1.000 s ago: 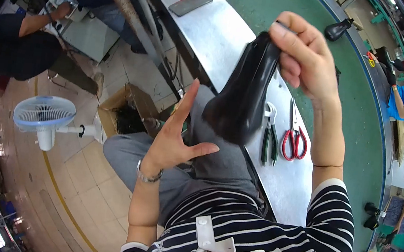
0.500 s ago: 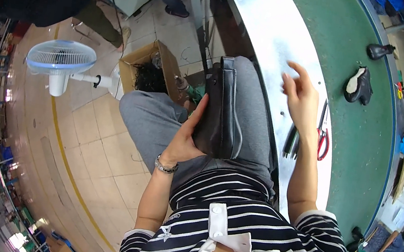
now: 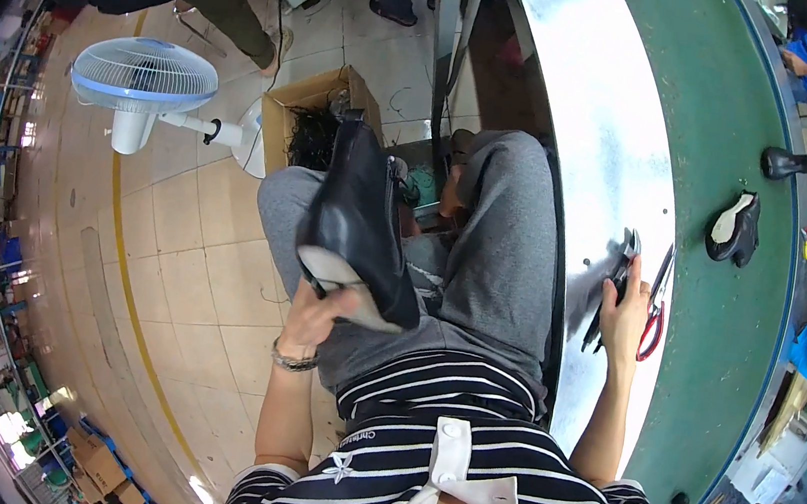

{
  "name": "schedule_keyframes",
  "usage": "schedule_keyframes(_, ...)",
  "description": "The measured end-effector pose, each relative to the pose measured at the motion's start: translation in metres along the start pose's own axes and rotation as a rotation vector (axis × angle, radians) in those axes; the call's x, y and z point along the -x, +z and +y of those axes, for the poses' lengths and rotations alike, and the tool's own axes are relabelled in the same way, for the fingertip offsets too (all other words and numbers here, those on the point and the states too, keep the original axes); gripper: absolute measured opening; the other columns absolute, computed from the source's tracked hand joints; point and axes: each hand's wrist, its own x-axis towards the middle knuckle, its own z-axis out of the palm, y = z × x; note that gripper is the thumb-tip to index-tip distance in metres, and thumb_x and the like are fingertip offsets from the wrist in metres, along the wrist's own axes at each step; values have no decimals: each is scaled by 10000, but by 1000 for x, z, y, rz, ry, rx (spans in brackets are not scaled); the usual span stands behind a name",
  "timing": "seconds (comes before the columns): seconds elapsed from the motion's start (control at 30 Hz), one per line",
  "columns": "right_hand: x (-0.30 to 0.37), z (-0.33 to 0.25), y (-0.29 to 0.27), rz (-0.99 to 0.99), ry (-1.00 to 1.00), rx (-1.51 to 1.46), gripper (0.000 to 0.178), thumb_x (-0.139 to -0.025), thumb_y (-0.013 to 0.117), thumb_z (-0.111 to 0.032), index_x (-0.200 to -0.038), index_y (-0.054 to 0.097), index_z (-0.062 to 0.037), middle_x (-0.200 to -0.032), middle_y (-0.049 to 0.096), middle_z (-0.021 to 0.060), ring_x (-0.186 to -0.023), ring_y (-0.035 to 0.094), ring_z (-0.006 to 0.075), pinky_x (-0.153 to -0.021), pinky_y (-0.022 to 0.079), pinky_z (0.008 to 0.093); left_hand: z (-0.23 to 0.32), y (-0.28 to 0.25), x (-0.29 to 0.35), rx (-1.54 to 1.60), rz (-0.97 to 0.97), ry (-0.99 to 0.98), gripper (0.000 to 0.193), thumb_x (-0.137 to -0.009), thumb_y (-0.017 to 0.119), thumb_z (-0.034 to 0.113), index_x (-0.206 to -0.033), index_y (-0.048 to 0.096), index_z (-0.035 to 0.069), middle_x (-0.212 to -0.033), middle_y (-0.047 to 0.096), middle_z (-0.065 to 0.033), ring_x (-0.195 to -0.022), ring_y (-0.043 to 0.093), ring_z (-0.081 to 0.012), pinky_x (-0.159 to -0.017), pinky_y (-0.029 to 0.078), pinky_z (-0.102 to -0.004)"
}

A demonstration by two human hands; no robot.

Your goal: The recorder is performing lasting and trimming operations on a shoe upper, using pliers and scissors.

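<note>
My left hand point(image 3: 313, 319) grips a black leather boot point(image 3: 358, 196) by its pale sole point(image 3: 336, 272), above my left thigh. The boot is tilted, its shaft pointing away from me and its zip side facing right. On the metal bench top my right hand point(image 3: 627, 315) has its thumb and fingers around black-handled pliers point(image 3: 615, 286), with the bright jaws pointing away from me. Just right of that hand lie red-handled scissors point(image 3: 653, 333), partly covered by my fingers.
A green conveyor belt point(image 3: 703, 359) runs beside the metal bench point(image 3: 630, 129), carrying black boots point(image 3: 737, 230). A cardboard box point(image 3: 352, 95) of black scraps stands on the floor beyond my knees. To the left is a fan point(image 3: 145, 79). Other people work around.
My left hand has lifted the boot off my lap, moved it left and turned it so the pale sole shows. My right hand has come down onto the bench and taken hold of the pliers.
</note>
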Motion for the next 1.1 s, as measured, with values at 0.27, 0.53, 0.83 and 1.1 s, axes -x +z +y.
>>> schedule_keyframes(0.27, -21, -33, -20, -746, 432, -2074, 508, -949, 588, -168, -1357, 387, 57, -1050, 522, 75, -864, 490, 124, -671, 476, 240, 53, 38, -19, -23, 93, -116, 638, -899, 678, 379, -1347, 459, -19, -1234, 587, -90, -1095, 571, -157, -952, 456, -308)
schedule_keyframes(0.53, -28, -172, -80, -1005, 39, -1145, 643, -880, 655, -181, -1441, 369, -52, -794, 700, 159, -577, 641, 175, -389, 418, 185, 68, 73, -53, -203, -64, -97, 636, -949, 599, 400, -1383, 383, -12, -1256, 539, -128, -1140, 518, -182, -975, 413, -300)
schedule_keyframes(0.83, -51, -257, -85, -1388, -65, -910, 662, -984, 464, -47, -1550, 136, -149, -1216, 618, 228, -1047, 649, 274, -869, 520, 321, 76, 62, -85, -39, -83, 320, 573, -961, 505, 162, -1484, 324, 13, -1428, 464, -103, -1261, 462, -176, -1065, 325, -288)
schedule_keyframes(1.1, -52, -282, -84, -1348, 104, -769, 658, -1016, 482, -162, -1543, 93, -100, -867, 565, 41, -845, 596, 138, -752, 529, 307, 88, 82, -102, -325, 46, 325, 351, -978, 469, 149, -1299, 557, 38, -1141, 622, -58, -1001, 565, -105, -899, 427, -234)
